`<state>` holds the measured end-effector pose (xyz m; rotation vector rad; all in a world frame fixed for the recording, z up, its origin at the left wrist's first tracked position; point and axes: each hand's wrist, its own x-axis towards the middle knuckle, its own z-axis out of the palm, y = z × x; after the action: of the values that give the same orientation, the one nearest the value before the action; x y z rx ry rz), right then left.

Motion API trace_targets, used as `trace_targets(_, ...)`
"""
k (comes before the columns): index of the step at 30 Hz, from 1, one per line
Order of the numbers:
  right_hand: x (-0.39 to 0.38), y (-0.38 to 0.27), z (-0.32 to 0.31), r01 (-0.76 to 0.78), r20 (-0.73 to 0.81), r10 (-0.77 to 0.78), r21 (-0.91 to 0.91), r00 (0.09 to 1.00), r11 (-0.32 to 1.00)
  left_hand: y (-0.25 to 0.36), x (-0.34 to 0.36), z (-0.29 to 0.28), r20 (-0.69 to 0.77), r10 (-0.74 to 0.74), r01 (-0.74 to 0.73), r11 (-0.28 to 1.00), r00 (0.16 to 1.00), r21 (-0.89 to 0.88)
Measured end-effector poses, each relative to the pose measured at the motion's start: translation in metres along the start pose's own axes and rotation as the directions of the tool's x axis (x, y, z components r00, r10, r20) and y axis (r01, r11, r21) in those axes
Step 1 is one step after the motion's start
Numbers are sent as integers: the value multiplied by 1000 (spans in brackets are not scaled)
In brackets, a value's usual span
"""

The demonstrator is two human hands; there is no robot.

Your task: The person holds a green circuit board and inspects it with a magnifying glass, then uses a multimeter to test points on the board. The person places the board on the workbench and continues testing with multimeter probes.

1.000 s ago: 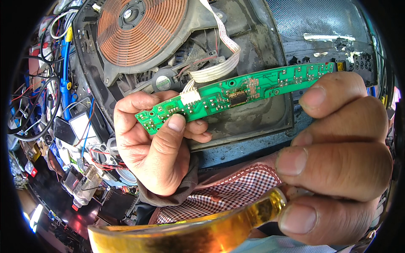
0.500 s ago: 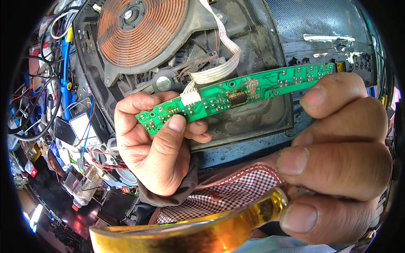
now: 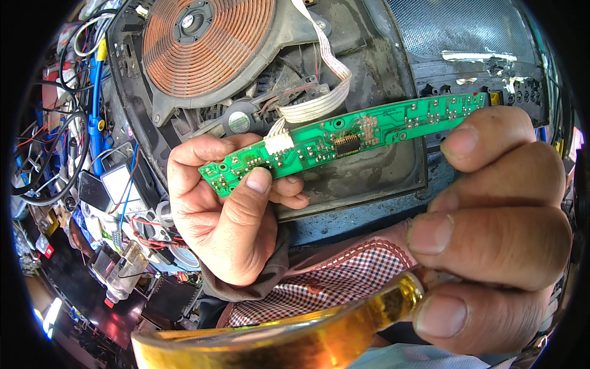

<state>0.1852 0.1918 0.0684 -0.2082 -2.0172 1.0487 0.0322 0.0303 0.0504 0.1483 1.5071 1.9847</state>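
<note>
My left hand (image 3: 224,221) grips the left end of a long green circuit board (image 3: 369,132), thumb on top and fingers behind it. The board slants up to the right, its soldered side and a small black chip (image 3: 347,144) showing. A white plug (image 3: 278,144) near my thumb joins it to a flat white ribbon cable (image 3: 316,111). Close to the camera, my right hand (image 3: 498,234) pinches the short handle of what looks like a gold-rimmed magnifying glass (image 3: 264,344), seen nearly edge-on; its lower part is cut off by the frame.
Beyond the board lies an opened induction cooker with a copper coil (image 3: 206,46) in its dark casing (image 3: 375,67). A grey mesh panel (image 3: 461,31) is at the far right. Tangled cables (image 3: 77,123), tools and parts crowd the left side. A checked apron (image 3: 326,273) covers my lap.
My right hand and the magnifying glass have shifted very slightly to the right. The left hand and the board stay almost still.
</note>
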Motion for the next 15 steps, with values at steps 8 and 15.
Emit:
trace_targets(8,1,4,2,8,-16,-8,16,1000,1000,0,0,0,4,8,-8,1000,1000,10)
trace_targets(15,0,7,0,58,-10,-58,6,998,998,-1,1,4,-14,-6,6,1000,1000,2)
